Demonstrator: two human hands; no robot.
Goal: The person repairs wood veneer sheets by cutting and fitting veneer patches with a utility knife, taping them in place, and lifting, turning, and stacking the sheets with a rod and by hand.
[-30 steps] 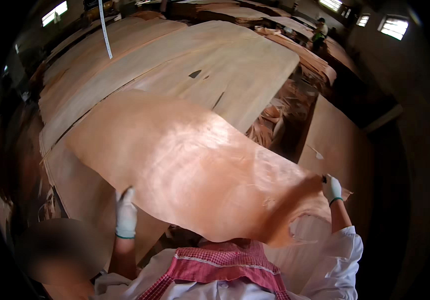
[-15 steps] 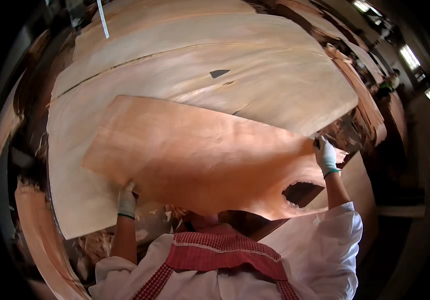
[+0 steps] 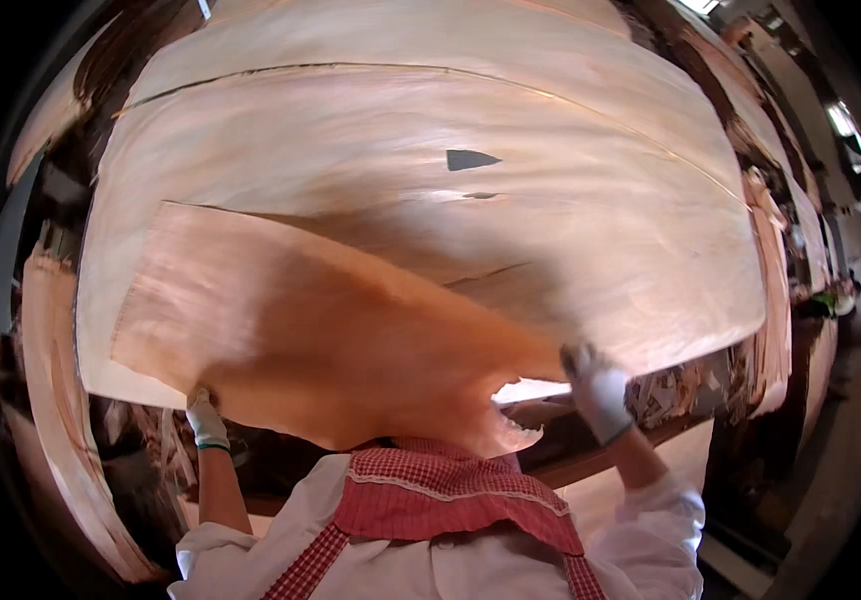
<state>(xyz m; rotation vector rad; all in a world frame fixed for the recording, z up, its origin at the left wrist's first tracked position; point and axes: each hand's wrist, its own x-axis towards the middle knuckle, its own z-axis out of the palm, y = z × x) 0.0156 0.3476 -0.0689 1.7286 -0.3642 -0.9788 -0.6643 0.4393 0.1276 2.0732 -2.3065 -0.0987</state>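
Note:
A reddish-brown wood veneer sheet point(image 3: 281, 330) slants over a larger pale veneer sheet point(image 3: 651, 270). Its right end is ragged, with a torn notch near my right hand. My left hand point(image 3: 207, 420), in a white glove with a green cuff, pinches the near left edge of the brown sheet. At the sheet's right corner is my right hand point(image 3: 599, 392), also gloved and slightly blurred, its fingers closed on the edge. The brown sheet's near edge hangs beyond the pale sheet, close to my body. A dark grey pointed patch or hole point(image 3: 473, 160) shows in the pale sheet.
A long dark seam point(image 3: 351, 66) crosses the pale sheet. Bundled veneer strips point(image 3: 61, 390) lie on the left, and more strips point(image 3: 769, 300) on the right. Broken veneer scraps point(image 3: 686, 392) lie beyond the right near edge. A person point(image 3: 836, 298) is far off at right.
The brown sheet has shifted left and toward me, and its right end has swung nearer. Both hands moved left and lower with it. The view has also tilted.

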